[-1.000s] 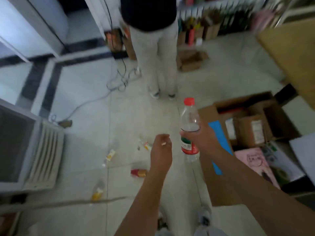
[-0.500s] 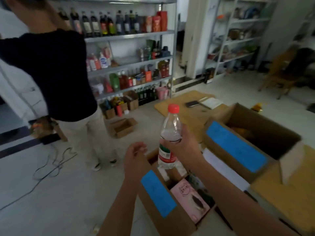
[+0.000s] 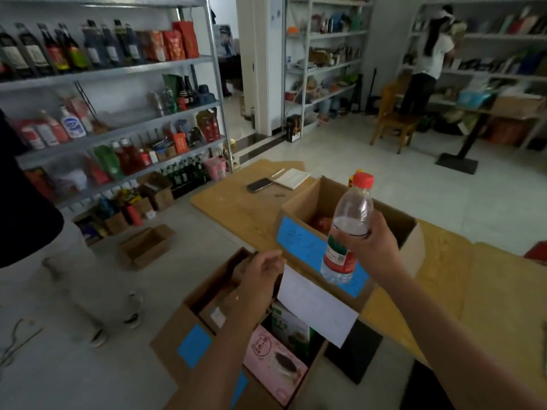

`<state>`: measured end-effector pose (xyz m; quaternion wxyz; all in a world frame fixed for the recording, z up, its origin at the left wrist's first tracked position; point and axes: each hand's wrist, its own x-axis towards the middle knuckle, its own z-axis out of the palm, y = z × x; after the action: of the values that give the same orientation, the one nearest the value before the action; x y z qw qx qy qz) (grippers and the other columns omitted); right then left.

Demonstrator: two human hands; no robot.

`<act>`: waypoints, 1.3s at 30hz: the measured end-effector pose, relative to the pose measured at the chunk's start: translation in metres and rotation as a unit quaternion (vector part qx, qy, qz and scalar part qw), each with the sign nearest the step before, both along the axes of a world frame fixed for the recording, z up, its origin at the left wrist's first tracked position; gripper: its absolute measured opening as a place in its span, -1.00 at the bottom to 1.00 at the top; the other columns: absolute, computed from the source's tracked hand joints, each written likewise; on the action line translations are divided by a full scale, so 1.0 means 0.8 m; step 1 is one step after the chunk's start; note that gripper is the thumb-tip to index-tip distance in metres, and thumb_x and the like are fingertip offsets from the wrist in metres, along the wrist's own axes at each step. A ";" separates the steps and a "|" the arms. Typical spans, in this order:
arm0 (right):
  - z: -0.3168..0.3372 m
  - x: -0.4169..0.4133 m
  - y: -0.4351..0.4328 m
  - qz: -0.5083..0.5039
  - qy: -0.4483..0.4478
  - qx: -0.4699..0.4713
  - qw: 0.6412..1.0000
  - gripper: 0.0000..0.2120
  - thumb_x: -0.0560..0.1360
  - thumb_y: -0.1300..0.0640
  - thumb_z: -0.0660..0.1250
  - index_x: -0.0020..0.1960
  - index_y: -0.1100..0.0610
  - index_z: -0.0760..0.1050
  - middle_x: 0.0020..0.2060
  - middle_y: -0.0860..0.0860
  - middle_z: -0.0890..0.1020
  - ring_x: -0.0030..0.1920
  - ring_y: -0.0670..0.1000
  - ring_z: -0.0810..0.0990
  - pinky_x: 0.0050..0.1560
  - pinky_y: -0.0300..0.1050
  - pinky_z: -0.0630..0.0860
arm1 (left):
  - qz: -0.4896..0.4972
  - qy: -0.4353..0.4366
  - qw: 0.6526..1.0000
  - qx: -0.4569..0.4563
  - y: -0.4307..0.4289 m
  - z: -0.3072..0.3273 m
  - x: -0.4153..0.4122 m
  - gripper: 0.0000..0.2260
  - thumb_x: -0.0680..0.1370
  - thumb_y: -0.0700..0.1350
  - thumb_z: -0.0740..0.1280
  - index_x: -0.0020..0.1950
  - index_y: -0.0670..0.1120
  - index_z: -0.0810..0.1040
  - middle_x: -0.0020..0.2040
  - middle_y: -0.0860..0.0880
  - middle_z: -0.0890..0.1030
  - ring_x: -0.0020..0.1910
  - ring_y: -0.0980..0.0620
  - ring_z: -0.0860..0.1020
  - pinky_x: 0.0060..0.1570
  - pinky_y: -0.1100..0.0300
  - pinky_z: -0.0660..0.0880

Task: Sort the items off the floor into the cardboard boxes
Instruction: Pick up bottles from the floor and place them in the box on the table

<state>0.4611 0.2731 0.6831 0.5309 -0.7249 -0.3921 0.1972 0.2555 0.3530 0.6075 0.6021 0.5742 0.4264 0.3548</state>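
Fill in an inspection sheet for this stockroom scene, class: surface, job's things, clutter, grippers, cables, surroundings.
Surface: pale tiled floor; flattened cardboard sheet.
Job's things: water bottle, red cap, held above far box; near box holds a pink packet.
Clutter: phone and notebook on the sheet.
Grippers: right hand grips the bottle; left hand curled, contents unclear.
Cables: wire at left edge.
Surroundings: stocked shelves, wooden chair, two other people.
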 end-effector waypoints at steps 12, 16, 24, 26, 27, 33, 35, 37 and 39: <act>-0.087 0.224 0.167 -0.077 0.080 -0.050 0.993 -0.31 0.42 -0.03 0.49 0.42 0.04 0.23 0.12 -0.06 0.49 0.07 -0.02 0.51 -0.25 -0.21 0.48 | -0.188 0.356 0.913 0.061 0.116 -0.050 0.213 -0.26 0.44 0.09 0.47 0.48 0.28 0.12 0.54 0.07 -0.34 0.50 -0.16 0.19 0.24 0.07 0.38; -0.122 0.227 0.227 -0.071 0.148 -0.083 0.983 -0.29 0.41 -0.05 0.49 0.41 0.05 0.21 0.06 -0.08 0.43 0.06 -0.01 0.50 -0.26 -0.21 0.44 | -0.176 0.455 0.873 0.020 0.139 -0.055 0.245 -0.12 0.36 0.17 0.51 0.54 0.12 0.08 0.49 -0.01 -0.46 0.44 -0.17 0.30 0.27 0.04 0.41; -0.170 0.182 0.319 -0.032 0.254 -0.102 0.961 -0.31 0.43 -0.08 0.47 0.41 0.09 0.21 0.15 0.02 0.49 0.11 0.03 0.52 -0.02 -0.03 0.54 | -0.142 0.473 0.869 0.041 0.138 -0.066 0.248 -0.32 0.32 0.14 0.54 0.34 0.05 0.33 0.52 -0.03 -0.37 0.15 -0.08 0.52 0.01 0.17 0.47; -0.182 0.171 0.332 -0.021 0.243 -0.111 0.963 -0.28 0.43 -0.16 0.44 0.42 0.09 0.20 0.08 -0.05 0.45 0.04 -0.03 0.47 -0.09 -0.10 0.47 | -0.143 0.481 0.863 0.053 0.137 -0.065 0.249 -0.32 0.33 0.15 0.53 0.35 0.03 0.33 0.52 -0.07 -0.39 0.18 -0.11 0.52 0.07 0.13 0.48; -0.190 0.168 0.337 -0.020 0.242 -0.118 0.963 -0.27 0.43 -0.18 0.43 0.44 0.09 0.20 0.07 -0.07 0.44 0.04 -0.04 0.47 -0.09 -0.10 0.44 | -0.145 0.489 0.858 0.059 0.136 -0.063 0.251 -0.32 0.33 0.15 0.53 0.35 0.02 0.33 0.52 -0.10 -0.37 0.18 -0.13 0.52 0.10 0.11 0.48; -0.246 0.172 0.350 0.012 0.294 -0.248 0.923 -0.66 0.61 0.09 0.21 0.33 0.23 0.44 0.23 0.15 0.56 0.23 0.16 0.54 0.15 -0.03 0.49 | -0.149 0.512 0.845 0.038 0.140 -0.061 0.259 -0.30 0.32 0.13 0.54 0.35 -0.02 0.33 0.50 -0.13 -0.43 0.22 -0.16 0.50 0.14 0.04 0.48; -0.270 0.172 0.350 0.146 0.021 -0.364 0.920 -0.71 0.63 0.09 0.17 0.29 0.16 0.48 0.22 0.09 0.57 0.22 0.10 0.54 0.10 -0.10 0.46 | -0.152 0.516 0.842 0.036 0.142 -0.061 0.259 -0.33 0.31 0.14 0.55 0.31 -0.02 0.35 0.48 -0.11 -0.47 0.22 -0.16 0.50 0.11 0.04 0.49; -0.269 0.173 0.354 0.116 0.169 -0.330 0.921 -0.73 0.61 0.14 0.19 0.26 0.20 0.49 0.18 0.14 0.59 0.18 0.13 0.57 0.11 -0.06 0.52 | -0.156 0.512 0.844 0.035 0.142 -0.060 0.260 -0.32 0.30 0.16 0.55 0.29 -0.01 0.35 0.47 -0.12 -0.50 0.21 -0.15 0.50 0.08 0.06 0.49; -0.269 0.173 0.352 0.082 0.253 -0.281 0.922 -0.71 0.56 0.23 0.23 0.23 0.32 0.49 0.15 0.26 0.59 0.13 0.23 0.60 0.12 0.09 0.58 | -0.153 0.511 0.845 0.035 0.141 -0.057 0.261 -0.33 0.30 0.15 0.56 0.28 -0.01 0.35 0.47 -0.13 -0.49 0.18 -0.14 0.51 0.07 0.05 0.51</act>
<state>0.5998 0.5545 0.4676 0.3688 -0.7354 -0.2314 0.5193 0.4644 0.4657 0.5617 0.3250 0.7530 0.5677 -0.0714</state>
